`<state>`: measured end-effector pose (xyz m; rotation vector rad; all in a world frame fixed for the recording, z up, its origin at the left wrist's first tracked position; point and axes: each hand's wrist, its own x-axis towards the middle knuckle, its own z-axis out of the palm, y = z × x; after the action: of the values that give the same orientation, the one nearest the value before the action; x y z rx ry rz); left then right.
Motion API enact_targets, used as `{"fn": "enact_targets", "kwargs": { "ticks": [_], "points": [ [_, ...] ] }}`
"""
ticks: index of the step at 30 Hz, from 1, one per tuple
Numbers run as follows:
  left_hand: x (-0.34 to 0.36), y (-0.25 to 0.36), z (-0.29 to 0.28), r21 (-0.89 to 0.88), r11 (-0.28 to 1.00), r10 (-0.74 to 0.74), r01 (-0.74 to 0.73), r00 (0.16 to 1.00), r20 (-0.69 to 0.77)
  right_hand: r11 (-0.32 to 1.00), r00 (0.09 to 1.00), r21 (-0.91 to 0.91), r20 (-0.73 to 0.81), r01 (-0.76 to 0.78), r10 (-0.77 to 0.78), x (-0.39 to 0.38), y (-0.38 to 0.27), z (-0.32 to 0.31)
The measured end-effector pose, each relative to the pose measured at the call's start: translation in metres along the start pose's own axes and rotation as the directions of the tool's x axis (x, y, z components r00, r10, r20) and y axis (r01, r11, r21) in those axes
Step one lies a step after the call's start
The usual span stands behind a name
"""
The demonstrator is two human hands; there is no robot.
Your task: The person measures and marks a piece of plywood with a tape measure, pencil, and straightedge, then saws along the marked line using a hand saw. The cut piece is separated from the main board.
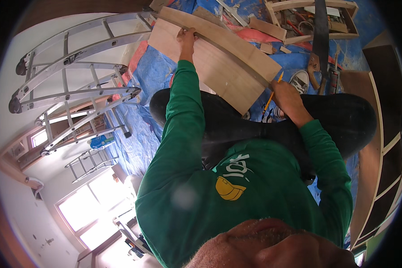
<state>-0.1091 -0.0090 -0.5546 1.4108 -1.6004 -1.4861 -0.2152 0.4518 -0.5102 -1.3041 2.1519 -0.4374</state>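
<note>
— So, how are the arms set?

— Both reach forward in green sleeves. The left arm is stretched nearly straight, and the left hand (186,38) sits at the far end of a long wooden strip (223,39), fingers curled over its edge and pressing it down. The right arm is bent at the elbow; the right hand (286,99) is closed around a yellow pencil (272,94), its tip pointing down beside the near end of the strip.

— And where does the strip lie?

— Flat across a pale board (210,71), running diagonally from upper left to lower right. The board rests partly over the person's dark trouser knees (236,120).

— What is underneath?

— A blue tarp (147,76) covers the floor, with a pink sheet showing at its edge. Offcuts of wood lie further off, and a wooden crate (312,18) of tools stands at the top right. A handsaw (319,40) lies beside it.

— The room?

— An aluminium ladder (71,76) lies folded to the left, bright windows (89,214) beyond it. Dark shelving with pale edges (388,134) runs along the right.
</note>
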Motion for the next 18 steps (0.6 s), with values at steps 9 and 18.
{"fn": "enact_targets", "kwargs": {
  "ticks": [9, 18],
  "points": [
    [0.003, -0.009, -0.003, 0.081, 0.996, 0.043, -0.034, 0.993, -0.11, 0.999, 0.999, 0.035, -0.034, -0.01, 0.011, -0.004, -0.008, -0.01],
    [-0.007, -0.001, -0.002, 0.142, 0.989, 0.053, -0.035, 0.99, -0.127, 0.999, 0.999, 0.021, 0.028, -0.031, 0.03, -0.002, -0.006, -0.011]
  ]
}}
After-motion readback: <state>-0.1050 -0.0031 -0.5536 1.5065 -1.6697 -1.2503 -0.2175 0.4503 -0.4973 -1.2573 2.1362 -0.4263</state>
